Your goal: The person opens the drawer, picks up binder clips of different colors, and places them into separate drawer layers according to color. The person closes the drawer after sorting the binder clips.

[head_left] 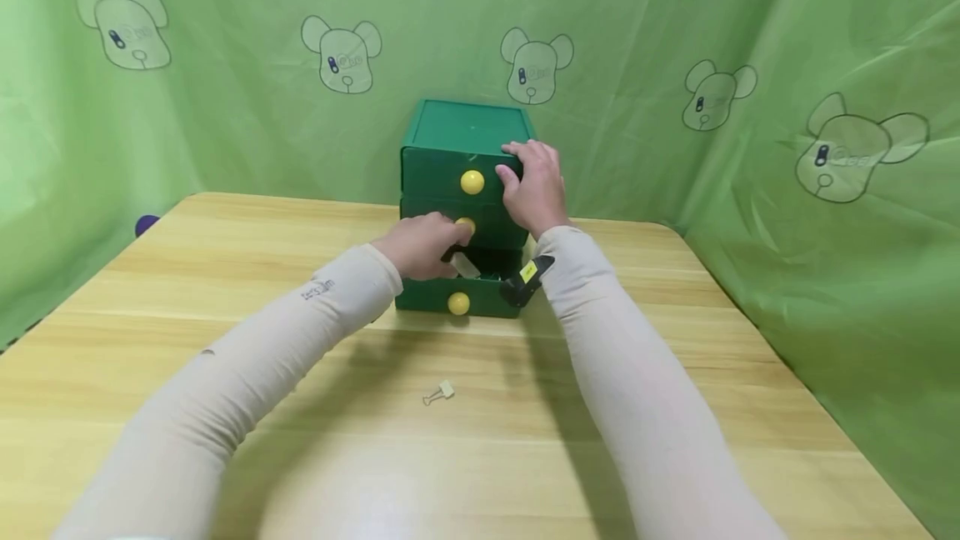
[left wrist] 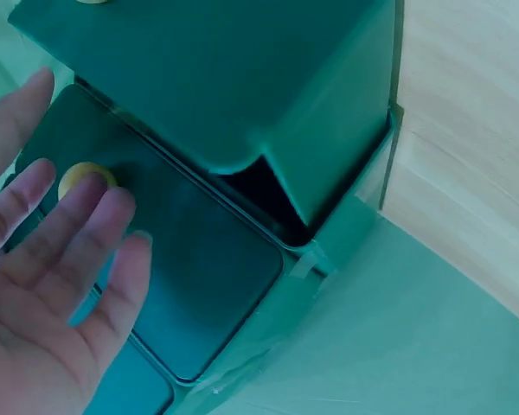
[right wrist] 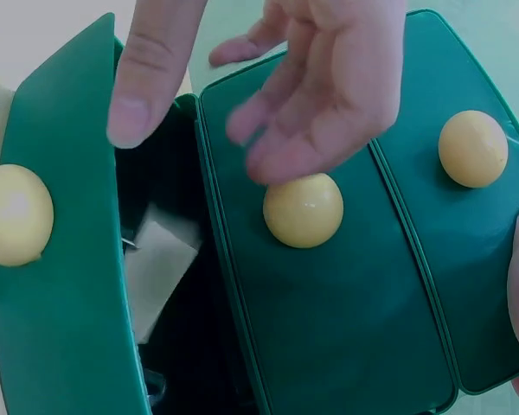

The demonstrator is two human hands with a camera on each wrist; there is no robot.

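Note:
A green three-drawer cabinet with yellow knobs stands at the table's back. Its bottom drawer is pulled out. My left hand hovers over that drawer near the middle knob, its fingers loosely spread. Below the fingers, apart from them, a blurred whitish piece with a bit of metal, apparently a binder clip, is in the drawer opening. My right hand holds the cabinet's upper right corner, thumb against the top drawer's front and fingers over the edge. A white binder clip lies on the table before the drawer.
The wooden table is backed by a green curtain with mouse-head drawings. Under the right wrist hangs a black strap device near the drawer's right end. Something purple shows past the table's left edge.

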